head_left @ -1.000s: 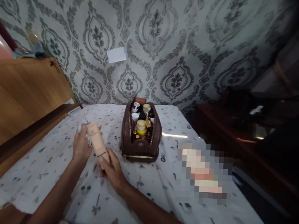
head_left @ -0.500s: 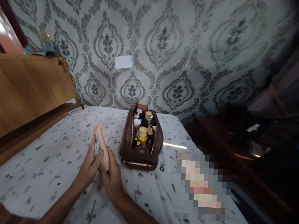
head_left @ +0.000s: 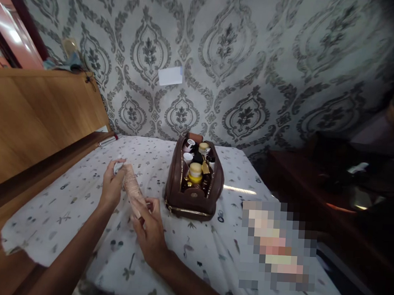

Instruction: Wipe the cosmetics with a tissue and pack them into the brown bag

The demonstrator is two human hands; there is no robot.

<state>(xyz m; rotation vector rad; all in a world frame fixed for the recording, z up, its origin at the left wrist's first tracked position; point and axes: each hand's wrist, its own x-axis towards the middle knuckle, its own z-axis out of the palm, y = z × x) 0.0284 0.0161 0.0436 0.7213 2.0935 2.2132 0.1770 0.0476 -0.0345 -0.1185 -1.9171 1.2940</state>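
Note:
A pale pink tube-like item [head_left: 133, 184] with faint light markings slants over the bedsheet, left of the brown bag. My right hand [head_left: 152, 235] is closed around its lower end, fingers on both sides. At its upper end, my left hand [head_left: 112, 185] pinches a small whitish thing [head_left: 118, 166], too blurred to name. Whether the left fingers also touch the pink item I cannot tell. The open brown zip bag [head_left: 190, 211] stands beyond my right hand, holding several bottles and jars, among them a yellow jar [head_left: 195, 173].
A patterned white sheet [head_left: 83, 181] covers the bed. A wooden headboard [head_left: 47, 100] rises at left, and the patterned wall [head_left: 220, 78] stands behind the bag. On the right lies a pixelated patch [head_left: 277, 246], its content hidden. A dark wooden piece of furniture [head_left: 291, 174] borders the bed.
The pink item has turned from edge-on to show its broad face. My left hand has shifted up and left from it, holding the whitish thing. The whole view has moved slightly.

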